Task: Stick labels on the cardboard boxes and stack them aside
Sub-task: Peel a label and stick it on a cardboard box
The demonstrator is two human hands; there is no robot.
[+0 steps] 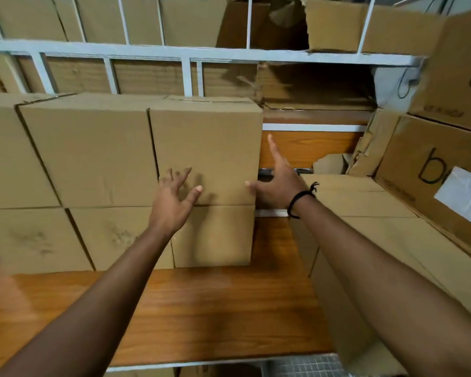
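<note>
A plain cardboard box [210, 137] sits as the top right box of a two-high stack on the wooden table [201, 308]. My left hand [174, 200] is spread open in front of its lower face, fingers straight, just at or off the surface. My right hand [278, 183] is open at the box's right edge, thumb touching the front corner and fingers pointing up along the side. No label shows on this box's front. Under it stands another box [215, 235].
More stacked boxes [87, 153] fill the left. On the right lie a flat closed box [365, 202] and printed boxes, one with a white label [465, 194]. A white metal rack [174, 53] with flattened cardboard stands behind.
</note>
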